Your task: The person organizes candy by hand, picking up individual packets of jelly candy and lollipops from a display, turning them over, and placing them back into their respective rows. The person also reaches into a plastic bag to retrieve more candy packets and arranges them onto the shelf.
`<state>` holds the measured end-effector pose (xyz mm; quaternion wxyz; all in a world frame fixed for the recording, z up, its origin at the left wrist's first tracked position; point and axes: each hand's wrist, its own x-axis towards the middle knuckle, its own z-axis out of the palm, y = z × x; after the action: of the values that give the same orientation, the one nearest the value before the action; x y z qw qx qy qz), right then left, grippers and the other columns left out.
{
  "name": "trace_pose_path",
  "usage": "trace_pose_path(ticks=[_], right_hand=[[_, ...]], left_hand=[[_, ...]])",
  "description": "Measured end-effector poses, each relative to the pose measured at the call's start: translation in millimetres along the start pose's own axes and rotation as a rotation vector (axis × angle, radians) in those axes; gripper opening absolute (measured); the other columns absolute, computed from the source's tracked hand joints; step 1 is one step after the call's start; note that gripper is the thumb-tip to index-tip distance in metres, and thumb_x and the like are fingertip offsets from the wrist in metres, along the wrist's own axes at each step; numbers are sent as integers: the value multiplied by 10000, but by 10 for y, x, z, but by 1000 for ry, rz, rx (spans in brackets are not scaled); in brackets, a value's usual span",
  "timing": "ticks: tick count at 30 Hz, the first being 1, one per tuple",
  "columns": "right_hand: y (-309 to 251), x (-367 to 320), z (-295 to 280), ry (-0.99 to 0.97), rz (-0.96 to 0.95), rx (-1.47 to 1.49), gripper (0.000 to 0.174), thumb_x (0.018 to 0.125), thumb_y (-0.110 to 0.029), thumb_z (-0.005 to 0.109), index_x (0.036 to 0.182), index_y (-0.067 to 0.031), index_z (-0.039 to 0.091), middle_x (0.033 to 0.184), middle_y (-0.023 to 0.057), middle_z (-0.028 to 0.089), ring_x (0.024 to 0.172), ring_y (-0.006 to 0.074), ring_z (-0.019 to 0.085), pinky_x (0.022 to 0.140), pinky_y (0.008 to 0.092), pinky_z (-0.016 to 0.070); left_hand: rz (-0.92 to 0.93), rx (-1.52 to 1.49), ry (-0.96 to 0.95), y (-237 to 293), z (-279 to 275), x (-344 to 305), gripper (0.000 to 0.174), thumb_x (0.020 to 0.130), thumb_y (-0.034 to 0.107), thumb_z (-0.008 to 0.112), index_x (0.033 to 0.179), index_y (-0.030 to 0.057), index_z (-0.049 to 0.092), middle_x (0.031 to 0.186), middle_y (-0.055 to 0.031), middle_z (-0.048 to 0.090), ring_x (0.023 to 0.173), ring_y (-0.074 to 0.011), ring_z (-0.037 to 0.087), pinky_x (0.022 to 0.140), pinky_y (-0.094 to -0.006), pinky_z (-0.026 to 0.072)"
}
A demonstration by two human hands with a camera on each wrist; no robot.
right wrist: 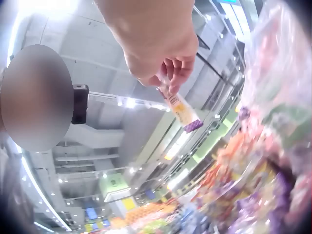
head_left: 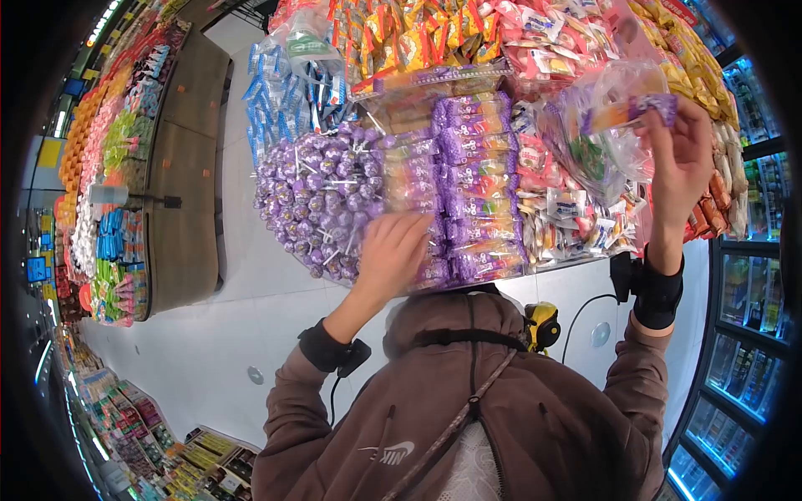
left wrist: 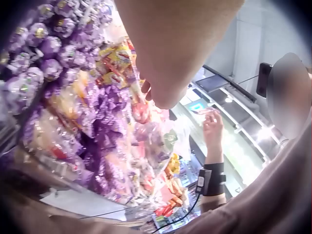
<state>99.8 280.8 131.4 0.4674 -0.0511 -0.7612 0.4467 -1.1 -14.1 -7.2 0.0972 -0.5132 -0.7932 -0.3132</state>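
Observation:
My right hand (head_left: 681, 154) is raised at the right, pinching one end of a small wrapped snack packet (head_left: 626, 113) with purple ends and a clear, orange-printed middle. In the right wrist view the packet (right wrist: 181, 109) hangs from the fingertips. A clear plastic bag (head_left: 597, 150) with a green print lies just below and left of it. Over the near end of the purple snack packet rows (head_left: 480, 184) is my left hand (head_left: 393, 255), its fingers loosely bent, with nothing seen in them. Purple-wrapped lollipops (head_left: 313, 192) are heaped beside that hand.
Orange-yellow packets (head_left: 418, 37) and pink packets (head_left: 555, 37) fill the back of the display, past a clear divider (head_left: 443, 79). Blue packets (head_left: 288, 92) lie at its left. A wooden candy stand (head_left: 188, 167) is across the aisle; lit shelves (head_left: 743, 309) line the right.

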Motion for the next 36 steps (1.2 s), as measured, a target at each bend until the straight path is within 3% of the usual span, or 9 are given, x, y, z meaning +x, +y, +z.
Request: trace_pose_path(ticks=[2, 6, 8, 11, 17, 20, 29, 32, 36], right_hand=[[-38, -123, 195, -252, 193, 234, 268, 808, 15, 549, 1057, 5, 451, 887, 87, 600, 693, 99, 570, 578, 177, 436], [25, -375, 608, -579, 573, 641, 260, 837, -34, 540, 1076, -16, 439, 937, 47, 585, 753, 73, 545, 647, 208, 441], [105, -499, 740, -605, 666, 667, 269, 843, -45, 538, 1090, -20, 435, 937, 32, 574, 753, 70, 537, 651, 207, 435], [234, -657, 846, -635, 726, 677, 320, 850, -58, 534, 1150, -23, 427, 929, 9, 556, 762, 68, 522, 668, 208, 426], [181, -781, 907, -533, 939, 781, 337, 853, -127, 546, 1150, 12, 470, 887, 23, 569, 779, 78, 552, 643, 213, 435], [252, -834, 947, -618, 902, 582, 327, 856, -170, 549, 1114, 25, 498, 836, 26, 592, 724, 81, 584, 608, 203, 452], [195, -803, 969, -612, 941, 627, 221, 876, -113, 504, 1047, 25, 531, 876, 63, 631, 723, 97, 612, 632, 205, 506], [222, -813, 954, -567, 930, 666, 198, 879, -97, 492, 1038, 18, 518, 880, 71, 636, 735, 107, 616, 641, 218, 511], [364, -914, 905, -582, 911, 644, 151, 867, -96, 509, 984, -2, 500, 832, 69, 638, 755, 124, 623, 643, 235, 514]], left_hand=[[-13, -149, 3, 99, -49, 185, 300, 768, 88, 589, 1057, 18, 547, 938, -87, 571, 862, -256, 532, 780, -369, 409], [-378, -849, -98, 248, -132, 434, 267, 871, 147, 506, 1080, -19, 525, 985, -95, 592, 866, -199, 563, 766, -324, 439], [-578, -1134, -225, 234, -152, 454, 282, 908, 171, 457, 1097, -32, 509, 1008, -106, 598, 870, -164, 574, 755, -293, 452], [-591, -1437, -330, 312, -182, 460, 293, 923, 174, 431, 1115, -39, 490, 999, -124, 602, 863, -137, 585, 724, -257, 457], [-695, -1347, -307, 281, -128, 284, 289, 905, 156, 473, 1123, -33, 487, 968, -115, 620, 789, -125, 600, 676, -229, 463], [-739, -1310, -325, 299, -149, 260, 277, 899, 144, 483, 1114, -30, 497, 963, -110, 626, 781, -113, 599, 668, -218, 461], [-749, -1331, -347, 284, -84, 181, 257, 894, 135, 491, 1085, -35, 518, 952, -103, 634, 769, -99, 595, 665, -216, 462], [-781, -1291, -275, 256, -72, 204, 245, 886, 128, 507, 1070, -33, 524, 939, -103, 634, 748, -100, 598, 652, -215, 467], [-808, -1179, 36, 95, -114, 304, 211, 859, 111, 547, 1011, -37, 549, 880, -95, 641, 702, -99, 601, 634, -209, 474]])
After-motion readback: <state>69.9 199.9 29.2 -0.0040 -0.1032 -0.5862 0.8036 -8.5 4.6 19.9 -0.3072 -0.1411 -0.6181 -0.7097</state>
